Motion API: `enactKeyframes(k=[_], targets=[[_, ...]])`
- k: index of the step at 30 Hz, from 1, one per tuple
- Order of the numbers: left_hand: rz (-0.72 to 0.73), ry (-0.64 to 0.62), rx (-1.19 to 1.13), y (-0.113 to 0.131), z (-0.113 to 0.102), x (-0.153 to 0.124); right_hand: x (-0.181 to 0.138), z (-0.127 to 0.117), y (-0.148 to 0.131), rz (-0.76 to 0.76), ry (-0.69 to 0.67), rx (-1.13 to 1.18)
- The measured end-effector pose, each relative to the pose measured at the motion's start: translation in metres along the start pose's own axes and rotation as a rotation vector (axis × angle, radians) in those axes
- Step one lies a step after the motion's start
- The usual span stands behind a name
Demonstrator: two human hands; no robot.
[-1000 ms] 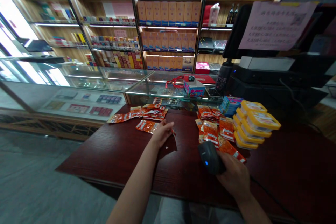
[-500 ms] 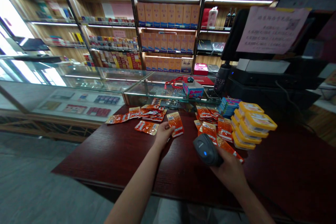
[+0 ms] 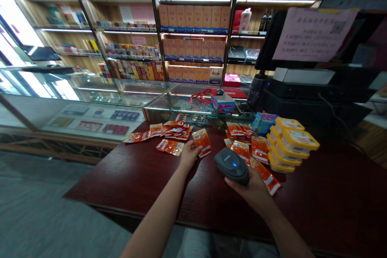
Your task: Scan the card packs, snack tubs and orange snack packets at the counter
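My left hand (image 3: 190, 155) pinches the edge of an orange snack packet (image 3: 202, 142) at the middle of the table. A dark handheld barcode scanner (image 3: 231, 164) with a lit blue light is gripped in my right hand (image 3: 255, 189); its head points toward the held packet, and its handle is mostly hidden by my fingers. Left of my left hand lies a single packet (image 3: 169, 146), with a loose heap of similar packets (image 3: 177, 131) behind it. More orange packets (image 3: 240, 151) lie in a pile beyond the scanner, and another packet (image 3: 267, 177) is partly behind my right hand.
Yellow-lidded tubs (image 3: 288, 145) are stacked on the right beside small blue boxes (image 3: 263, 123). A glass display case (image 3: 163, 98) borders the table's far side, with an open colourful box (image 3: 223, 102) on it. A monitor (image 3: 269, 42) stands at the back right.
My right hand has moved the scanner left, closer to the packet in my left hand, and its head has turned leftward. My left hand stays nearly in place.
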State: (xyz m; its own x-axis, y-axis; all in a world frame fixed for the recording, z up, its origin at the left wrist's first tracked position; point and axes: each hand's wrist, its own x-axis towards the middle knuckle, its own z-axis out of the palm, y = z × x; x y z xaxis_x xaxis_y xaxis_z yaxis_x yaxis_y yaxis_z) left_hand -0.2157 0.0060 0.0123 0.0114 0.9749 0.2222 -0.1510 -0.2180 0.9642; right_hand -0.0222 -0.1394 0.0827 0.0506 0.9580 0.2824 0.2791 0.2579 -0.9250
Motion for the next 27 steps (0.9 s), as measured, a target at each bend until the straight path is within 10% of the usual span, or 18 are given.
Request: enactKeyframes(k=[11,20,27], targets=[[0.011,0.005,-0.021,-0.002,-0.001,0.001,-0.001,-0.001,0.007,-0.008,-0.017,-0.081],[-0.011,0.09,0.088,0.012,0.002,-0.002,-0.021,-0.029,0.059,-0.304,0.031,-0.854],[-0.165,0.057,0.026,0.025,0.018,-0.005,-0.025,-0.037,0.087,-0.574,0.184,-0.921]])
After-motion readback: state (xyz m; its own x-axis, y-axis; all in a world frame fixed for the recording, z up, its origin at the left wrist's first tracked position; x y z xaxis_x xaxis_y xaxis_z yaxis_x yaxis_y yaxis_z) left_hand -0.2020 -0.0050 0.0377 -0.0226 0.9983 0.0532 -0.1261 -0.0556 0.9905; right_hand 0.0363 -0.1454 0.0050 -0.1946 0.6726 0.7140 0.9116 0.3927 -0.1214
